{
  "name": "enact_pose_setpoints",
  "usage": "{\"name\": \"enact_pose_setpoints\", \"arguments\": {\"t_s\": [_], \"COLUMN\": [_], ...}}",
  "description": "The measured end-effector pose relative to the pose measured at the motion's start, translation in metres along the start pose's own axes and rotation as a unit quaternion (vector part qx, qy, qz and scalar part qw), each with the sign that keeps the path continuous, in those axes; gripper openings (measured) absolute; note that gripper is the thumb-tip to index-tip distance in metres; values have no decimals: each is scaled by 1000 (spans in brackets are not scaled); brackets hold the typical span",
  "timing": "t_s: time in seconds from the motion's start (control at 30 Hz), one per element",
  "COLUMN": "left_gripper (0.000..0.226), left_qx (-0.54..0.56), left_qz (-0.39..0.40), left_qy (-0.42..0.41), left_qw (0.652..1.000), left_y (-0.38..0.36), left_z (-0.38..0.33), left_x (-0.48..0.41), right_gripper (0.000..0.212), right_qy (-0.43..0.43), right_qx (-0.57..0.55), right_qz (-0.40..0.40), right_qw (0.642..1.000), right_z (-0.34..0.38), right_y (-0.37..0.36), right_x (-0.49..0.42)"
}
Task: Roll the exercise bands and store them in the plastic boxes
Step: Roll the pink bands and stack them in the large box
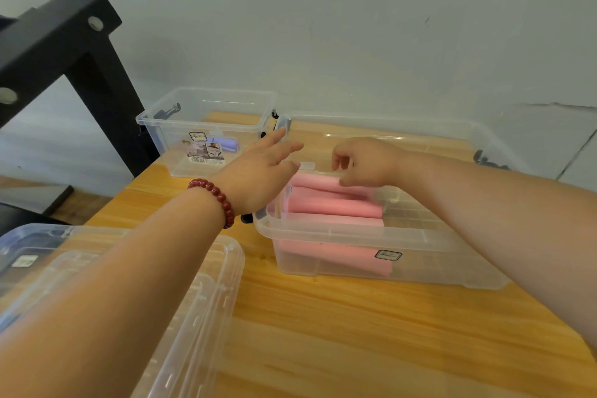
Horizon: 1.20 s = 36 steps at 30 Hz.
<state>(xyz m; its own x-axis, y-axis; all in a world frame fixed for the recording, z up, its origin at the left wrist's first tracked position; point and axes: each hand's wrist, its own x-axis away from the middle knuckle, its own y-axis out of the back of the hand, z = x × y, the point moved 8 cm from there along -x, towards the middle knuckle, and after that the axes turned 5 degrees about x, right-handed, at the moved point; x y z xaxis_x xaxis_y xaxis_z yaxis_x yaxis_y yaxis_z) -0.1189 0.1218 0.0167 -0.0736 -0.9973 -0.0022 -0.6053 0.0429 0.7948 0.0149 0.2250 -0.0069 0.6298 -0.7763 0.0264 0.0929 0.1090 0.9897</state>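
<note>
Several pink rolled exercise bands (336, 207) lie side by side in a large clear plastic box (355, 236) in the middle of the wooden table. My right hand (365, 161) hovers over the box with loosely curled fingers, its thumb just at the topmost pink roll, and it holds nothing that I can see. My left hand (261, 171), with a red bead bracelet at the wrist, reaches over the box's left end with straight fingers and holds nothing. A smaller clear box (206, 100) at the back left holds a purple band (223, 144).
Clear plastic lids (181, 294) lie stacked at the lower left, under my left forearm. A black metal frame (64, 42) rises at the left edge. The wall stands close behind the boxes. Bare wooden tabletop (355, 333) stretches in front of the large box.
</note>
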Motion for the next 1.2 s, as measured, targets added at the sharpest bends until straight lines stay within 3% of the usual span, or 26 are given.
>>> {"name": "enact_pose_setpoints", "arguments": {"t_s": [0.1, 0.27, 0.97, 1.2], "left_gripper": [45, 44, 44, 43], "left_qx": [9, 15, 7, 6], "left_qz": [-6, -11, -10, -9], "left_qy": [5, 7, 7, 11], "left_qw": [1000, 1000, 1000, 1000], "left_y": [1, 1, 1, 0], "left_z": [-1, -1, -2, -2], "left_x": [1, 1, 1, 1], "right_gripper": [15, 30, 29, 24], "right_qy": [24, 28, 34, 17], "right_qx": [-111, -49, 6, -28], "right_qz": [28, 120, 105, 111], "right_qw": [993, 991, 994, 993], "right_z": [16, 24, 24, 19], "right_y": [0, -22, -25, -22], "right_x": [6, 10, 6, 7]}}
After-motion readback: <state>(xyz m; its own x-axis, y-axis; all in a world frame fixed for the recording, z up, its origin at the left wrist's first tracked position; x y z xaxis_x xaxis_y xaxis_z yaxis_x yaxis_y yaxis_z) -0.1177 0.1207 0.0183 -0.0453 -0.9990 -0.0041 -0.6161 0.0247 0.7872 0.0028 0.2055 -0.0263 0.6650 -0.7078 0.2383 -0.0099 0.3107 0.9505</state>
